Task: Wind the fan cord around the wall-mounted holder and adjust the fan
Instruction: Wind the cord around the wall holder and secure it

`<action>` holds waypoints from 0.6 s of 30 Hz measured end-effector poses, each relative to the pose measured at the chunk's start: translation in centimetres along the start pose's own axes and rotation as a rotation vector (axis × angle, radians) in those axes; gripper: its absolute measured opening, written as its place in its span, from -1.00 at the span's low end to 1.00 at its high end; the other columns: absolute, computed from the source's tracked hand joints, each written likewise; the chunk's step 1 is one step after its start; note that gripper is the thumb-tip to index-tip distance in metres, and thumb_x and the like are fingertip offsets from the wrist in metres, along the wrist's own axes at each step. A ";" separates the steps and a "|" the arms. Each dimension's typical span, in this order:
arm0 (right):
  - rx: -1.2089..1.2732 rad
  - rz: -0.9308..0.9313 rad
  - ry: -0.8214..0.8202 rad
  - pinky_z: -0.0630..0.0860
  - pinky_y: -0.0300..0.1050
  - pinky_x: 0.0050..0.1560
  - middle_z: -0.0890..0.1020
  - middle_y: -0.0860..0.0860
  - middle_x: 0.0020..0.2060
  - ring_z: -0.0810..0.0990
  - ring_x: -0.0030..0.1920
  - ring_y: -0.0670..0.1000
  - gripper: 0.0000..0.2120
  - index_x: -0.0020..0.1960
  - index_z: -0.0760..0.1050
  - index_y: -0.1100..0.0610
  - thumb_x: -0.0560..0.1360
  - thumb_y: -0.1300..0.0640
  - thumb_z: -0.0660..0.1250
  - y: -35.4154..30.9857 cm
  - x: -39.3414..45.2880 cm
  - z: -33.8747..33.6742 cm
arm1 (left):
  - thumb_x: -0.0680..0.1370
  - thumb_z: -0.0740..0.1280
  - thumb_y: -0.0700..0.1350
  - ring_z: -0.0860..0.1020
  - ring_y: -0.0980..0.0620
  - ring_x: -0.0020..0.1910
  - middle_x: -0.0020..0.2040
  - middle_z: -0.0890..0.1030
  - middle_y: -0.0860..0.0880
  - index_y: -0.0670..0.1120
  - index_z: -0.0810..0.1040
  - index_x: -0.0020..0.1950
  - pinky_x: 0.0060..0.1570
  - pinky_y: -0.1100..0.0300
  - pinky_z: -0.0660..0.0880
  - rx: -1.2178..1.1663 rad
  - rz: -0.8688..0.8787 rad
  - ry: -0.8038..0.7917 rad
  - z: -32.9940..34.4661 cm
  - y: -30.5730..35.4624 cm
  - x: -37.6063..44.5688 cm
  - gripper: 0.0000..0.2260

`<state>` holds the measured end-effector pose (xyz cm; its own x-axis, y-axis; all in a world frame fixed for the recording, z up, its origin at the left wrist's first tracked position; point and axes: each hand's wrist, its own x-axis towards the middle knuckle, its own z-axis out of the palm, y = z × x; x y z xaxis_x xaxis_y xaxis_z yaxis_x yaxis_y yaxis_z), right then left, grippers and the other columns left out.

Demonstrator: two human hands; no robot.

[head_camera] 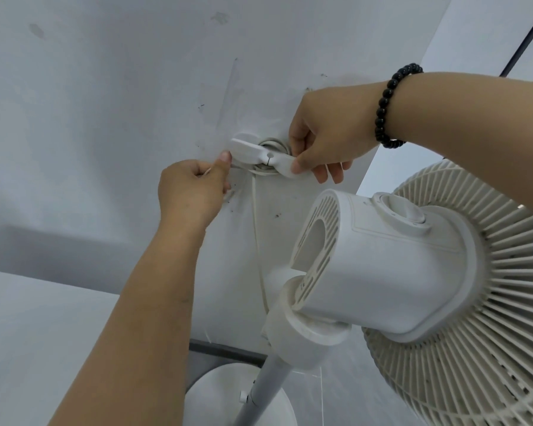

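A: Status on the cord [257,210]?

B: Several turns already sit on the wall-mounted holder [260,152], on the wall [105,118] at mid-frame. One strand drops from under the holder straight down the wall and goes behind the fan [397,272].

A: Hands?

B: Left hand [191,187] is just left of the holder, fingers curled, thumb pressed against the holder's left end. It looks like it pinches the cord where it leaves the coil, but the pinch itself is hidden. Right hand [326,136] grips the holder's right wing, thumb on the front face, fingers wrapped round the end.

A: Key geometry for the next move?

B: Holder's long axis runs left-right, tilted a bit down to the right. The coil sits behind its middle, between the two hands. The free strand lies right of and below the left fingers, so the left hand is the nearer one to feed it. My read: the right hand steadies the holder, the left tucks or tightens the last turn.

A: Counts?

B: One holder, one cord, one fan on one pole [265,385] with a round base [216,392] on the floor. One black bead bracelet [388,103] on the right wrist.

A: Fan adjusted?

B: Not touched at present. Its head is near right, grille facing right.
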<state>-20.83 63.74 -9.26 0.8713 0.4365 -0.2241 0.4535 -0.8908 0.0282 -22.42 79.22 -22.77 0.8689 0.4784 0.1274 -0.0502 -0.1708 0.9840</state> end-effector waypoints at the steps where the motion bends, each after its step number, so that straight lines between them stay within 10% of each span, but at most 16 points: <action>1: -0.005 -0.003 0.003 0.62 -0.19 -0.24 0.70 -0.03 -0.41 0.64 -0.45 -0.10 -0.78 -0.21 0.55 0.18 0.55 0.08 0.31 0.0 0.0 0.0 | 0.51 0.42 0.08 0.55 0.16 -0.40 -0.40 0.58 0.07 -0.08 0.56 -0.32 -0.27 0.29 0.48 -0.076 -0.095 -0.037 -0.1 0.0 0.1 -0.70; 7: -0.035 -0.019 0.023 0.62 -0.14 -0.23 0.69 -0.02 -0.42 0.63 -0.49 -0.06 -0.77 -0.23 0.50 0.14 0.57 0.07 0.28 0.6 -0.2 0.4 | 0.52 0.40 0.01 0.51 0.25 -0.37 -0.35 0.66 0.13 0.02 0.57 -0.21 -0.29 0.32 0.32 -0.454 -0.402 -0.187 -1.3 0.5 0.8 -0.87; 18: -0.056 -0.018 0.016 0.63 -0.11 -0.18 0.68 -0.05 -0.47 0.61 -0.51 -0.08 -0.76 -0.22 0.50 0.14 0.57 0.06 0.28 0.4 -0.1 0.3 | 0.53 0.38 -0.05 0.60 0.21 -0.10 -0.10 0.65 0.07 -0.08 0.43 0.15 -0.20 0.39 0.39 -0.320 -0.091 0.001 -0.4 3.1 -0.2 -0.75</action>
<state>-20.81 63.33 -9.51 0.8657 0.4545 -0.2098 0.4784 -0.8745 0.0794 -22.95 78.95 -19.73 0.8762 0.4805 0.0374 -0.1249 0.1516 0.9805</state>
